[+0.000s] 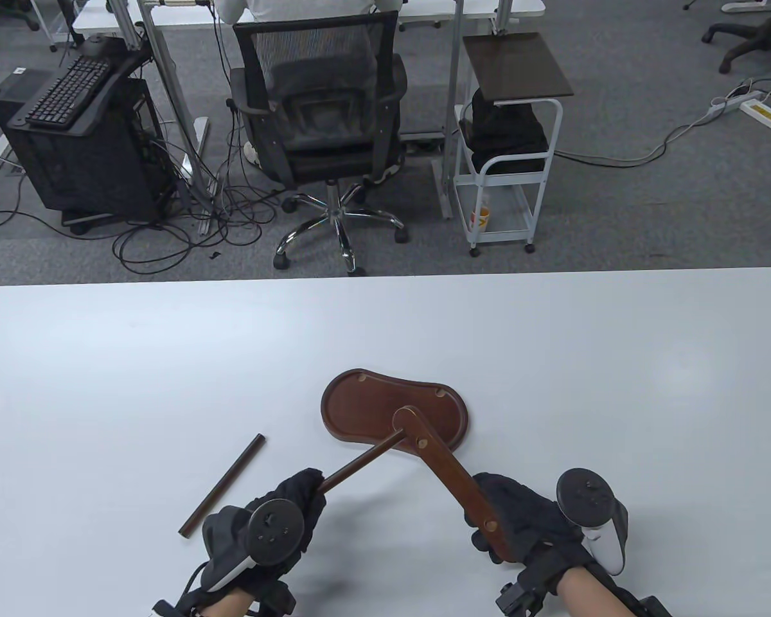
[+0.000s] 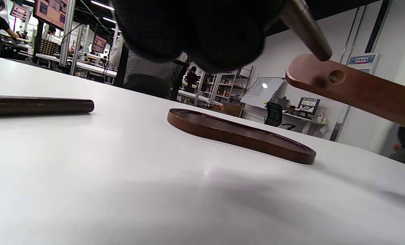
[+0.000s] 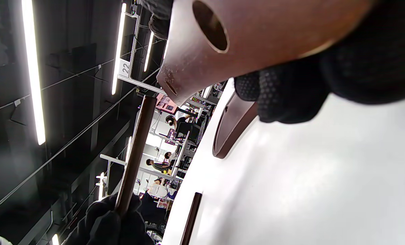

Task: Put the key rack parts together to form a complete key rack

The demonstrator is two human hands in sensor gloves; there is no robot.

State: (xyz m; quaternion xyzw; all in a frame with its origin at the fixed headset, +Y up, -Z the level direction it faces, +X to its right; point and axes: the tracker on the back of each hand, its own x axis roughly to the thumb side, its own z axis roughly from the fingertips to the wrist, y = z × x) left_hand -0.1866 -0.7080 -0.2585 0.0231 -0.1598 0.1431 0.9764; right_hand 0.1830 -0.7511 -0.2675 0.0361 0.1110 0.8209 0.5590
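Key rack parts, left to right: a spare dark wooden rod point(image 1: 221, 485) lies on the white surface point(image 1: 552, 360); the left hand point(image 1: 276, 520) grips a second dark rod point(image 1: 360, 459), its tip at the flat brown holed bar point(image 1: 446, 472) gripped by the right hand point(image 1: 527, 520) above the oval brown wooden base point(image 1: 360, 402). Misaligned, the tip could skid off the hole.

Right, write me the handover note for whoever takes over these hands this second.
Left hand: grips a dowel, its tip at the top end of the flat bar.
Right hand: holds the flat bar's lower end, bar raised over the base tray.
Second dowel lies loose on the table, left of the tray.
Done: nothing clearly seated yet; whether the dowel is in a hole cannot be told.
Left: seat this dowel, add the second, mount on the tray.
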